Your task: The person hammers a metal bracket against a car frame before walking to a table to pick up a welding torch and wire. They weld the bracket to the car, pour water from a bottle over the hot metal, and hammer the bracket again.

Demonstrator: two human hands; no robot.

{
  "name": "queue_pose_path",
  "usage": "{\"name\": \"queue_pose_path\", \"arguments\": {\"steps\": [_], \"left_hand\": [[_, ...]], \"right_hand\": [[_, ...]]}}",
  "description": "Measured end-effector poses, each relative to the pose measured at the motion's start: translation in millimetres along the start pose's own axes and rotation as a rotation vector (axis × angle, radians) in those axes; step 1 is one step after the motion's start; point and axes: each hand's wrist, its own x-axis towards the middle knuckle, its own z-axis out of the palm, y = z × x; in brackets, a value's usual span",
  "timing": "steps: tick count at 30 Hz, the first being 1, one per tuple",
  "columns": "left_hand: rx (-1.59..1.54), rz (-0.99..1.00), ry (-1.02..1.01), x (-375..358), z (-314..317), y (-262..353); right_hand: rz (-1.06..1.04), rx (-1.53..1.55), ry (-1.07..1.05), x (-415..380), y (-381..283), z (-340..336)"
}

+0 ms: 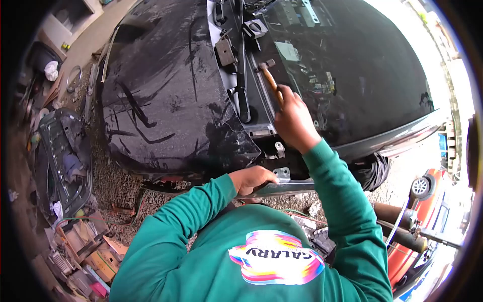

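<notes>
My right hand (294, 121) is closed around the wooden handle of a hammer (272, 83). The hammer's metal head lies over the wiper cowl, between the dusty black hood (166, 90) and the windshield (357, 85). Below it, my left hand (249, 180) is curled over the edge of the car's fender (292, 188), its fingertips by a metal hinge bracket (283, 174) with holes. Part of its grip is hidden. A smaller light metal tab (279, 149) stands just above that bracket.
On the cowl lie a rusty metal block (225, 52), a square metal piece (255, 28) and a wiper arm (243, 95). A detached car door (65, 161) leans at left, above wood scraps (98, 256). Right are coiled black cable (373, 172) and a red car (425, 221).
</notes>
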Motion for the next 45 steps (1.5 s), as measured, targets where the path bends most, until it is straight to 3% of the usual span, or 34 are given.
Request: {"name": "queue_pose_path", "arguments": {"steps": [7, 14, 19, 21, 23, 28, 29, 31, 33, 35, 36, 37, 38, 39, 41, 43, 45], "left_hand": [[-0.068, -0.068, -0.089, 16.3, -12.2, -7.8], [-0.101, 0.044, -0.055, 19.7, -21.0, -17.1], [-0.006, 0.157, 0.039, 8.0, -20.8, -18.2], [0.052, 0.136, 0.047, 1.7, -23.0, -19.1], [0.104, 0.244, 0.116, -3.4, -24.8, -27.9], [0.369, 0.474, 0.232, -34.9, -33.3, -56.7], [0.374, 0.482, 0.233, -44.1, -34.7, -66.1], [0.516, 0.709, 0.445, -64.3, -35.3, -86.7], [0.551, 0.813, 0.543, -68.9, -55.9, -115.5], [0.544, 0.758, 0.616, -84.8, -62.5, -145.9], [0.574, 0.710, 0.644, -88.3, -72.6, -165.2], [0.605, 0.660, 0.672, -91.2, -82.2, -186.3], [0.612, 0.664, 0.685, -95.3, -84.9, -207.9], [0.692, 0.598, 0.725, -99.3, -85.6, -232.2], [0.942, 0.493, 0.807, -98.8, -112.4, -291.4], [1.074, 0.294, 0.860, -117.3, -102.5, -336.5], [1.163, 0.215, 0.860, -131.6, -102.8, -384.5]], "right_hand": [[0.174, -0.011, -0.250, 43.7, -2.7, 11.7], [-0.089, -0.107, -0.228, 20.6, 33.4, 13.9], [-0.054, -0.131, -0.178, -21.6, 28.5, -12.2], [-0.117, -0.116, -0.050, -43.9, 30.0, -29.4], [-0.102, -0.087, 0.001, -80.1, 14.7, -61.8], [0.144, 0.125, 0.215, -207.0, -0.5, -123.4], [0.189, 0.139, 0.242, -240.2, 9.9, -123.5], [0.413, 0.167, 0.222, -315.7, 35.7, -112.0], [0.554, 0.037, 0.142, -409.2, 83.4, -75.8], [0.686, -0.130, -0.242, -508.5, 119.0, -36.8], [0.650, -0.176, -0.381, -562.6, 133.1, -10.4], [0.768, -0.074, -0.557, -604.0, 132.0, 4.6], [0.734, -0.046, -0.637, -657.8, 145.5, 34.0], [0.724, 0.132, -0.593, -712.8, 151.8, 51.6], [0.769, 0.154, -0.603, -807.8, 137.3, 57.7], [0.868, 0.172, -0.622, -857.8, 134.1, 61.3], [0.964, 0.193, -0.647, -885.3, 135.5, 68.0]]}}
